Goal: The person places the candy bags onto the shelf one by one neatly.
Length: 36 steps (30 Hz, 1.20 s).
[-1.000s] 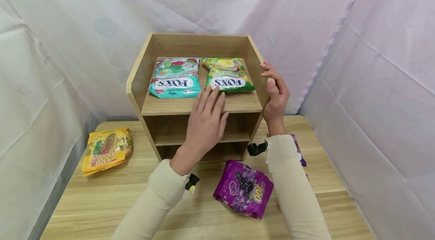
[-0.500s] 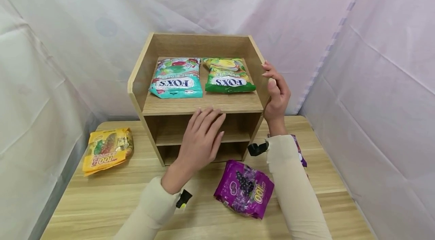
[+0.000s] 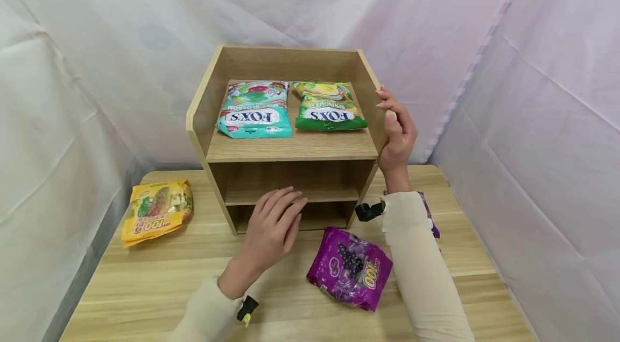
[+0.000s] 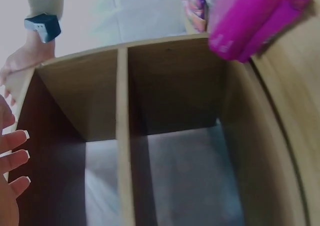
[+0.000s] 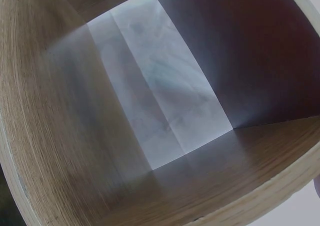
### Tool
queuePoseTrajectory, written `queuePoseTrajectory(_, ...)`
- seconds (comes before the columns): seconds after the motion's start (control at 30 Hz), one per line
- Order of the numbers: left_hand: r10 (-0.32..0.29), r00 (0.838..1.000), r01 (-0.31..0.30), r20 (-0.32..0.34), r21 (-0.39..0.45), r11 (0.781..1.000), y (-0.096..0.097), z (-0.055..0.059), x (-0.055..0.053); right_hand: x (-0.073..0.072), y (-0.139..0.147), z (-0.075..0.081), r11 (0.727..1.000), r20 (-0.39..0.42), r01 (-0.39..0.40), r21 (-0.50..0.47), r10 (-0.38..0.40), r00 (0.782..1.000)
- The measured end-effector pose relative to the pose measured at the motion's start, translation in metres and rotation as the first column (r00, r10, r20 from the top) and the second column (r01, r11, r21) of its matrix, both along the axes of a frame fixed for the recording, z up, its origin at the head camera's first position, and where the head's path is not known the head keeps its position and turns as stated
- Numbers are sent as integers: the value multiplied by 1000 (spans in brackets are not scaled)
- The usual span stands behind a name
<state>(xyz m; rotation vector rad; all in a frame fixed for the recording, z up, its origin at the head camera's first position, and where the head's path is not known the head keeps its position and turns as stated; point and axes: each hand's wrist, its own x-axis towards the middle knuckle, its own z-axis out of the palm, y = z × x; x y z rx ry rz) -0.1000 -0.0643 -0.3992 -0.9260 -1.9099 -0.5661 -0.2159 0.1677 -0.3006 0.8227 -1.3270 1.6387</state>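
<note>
A small wooden shelf (image 3: pixel 290 153) stands on the table. My left hand (image 3: pixel 268 231) hovers in front of its lower compartments with fingers loosely bent, holding nothing. My right hand (image 3: pixel 398 140) holds the shelf's right side panel, fingertips on its sloping edge; the thumb's contact is unclear. On the top board lie a teal bag of Fox's candy (image 3: pixel 255 110) and a green bag of Fox's candy (image 3: pixel 330 107), side by side. The left wrist view shows fingers (image 4: pixel 15 161) of the left hand by the open compartments. The right wrist view shows mostly the shelf interior (image 5: pixel 125 136).
A yellow gummy candy bag (image 3: pixel 157 213) lies left of the shelf. A purple grape candy bag (image 3: pixel 350 269) lies at its front right. Another purple packet (image 3: pixel 428 215) is partly hidden behind the right forearm. White cloth walls (image 3: pixel 533 116) surround the table (image 3: pixel 160 288).
My left hand has drawn back from the green candy bag's front edge, coming down and left to below the top board. The right hand keeps its place on the side panel.
</note>
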Motion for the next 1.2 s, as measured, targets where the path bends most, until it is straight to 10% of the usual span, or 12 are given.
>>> queuePoseTrajectory(0.6,131,990,-108,-54,313,944,-45,-30,8,0,-1,0,1000,-15,-5,-4,5,1000)
queuePoseTrajectory(0.93,219,963,-268,159,450,852,-82,-61,11,1,0,0,1000,-3,-1,1,1,1000)
queuePoseTrajectory(1.2,318,895,-439,314,488,754,-109,-78,9,2,0,1,1000,7,6,8,-6,1000)
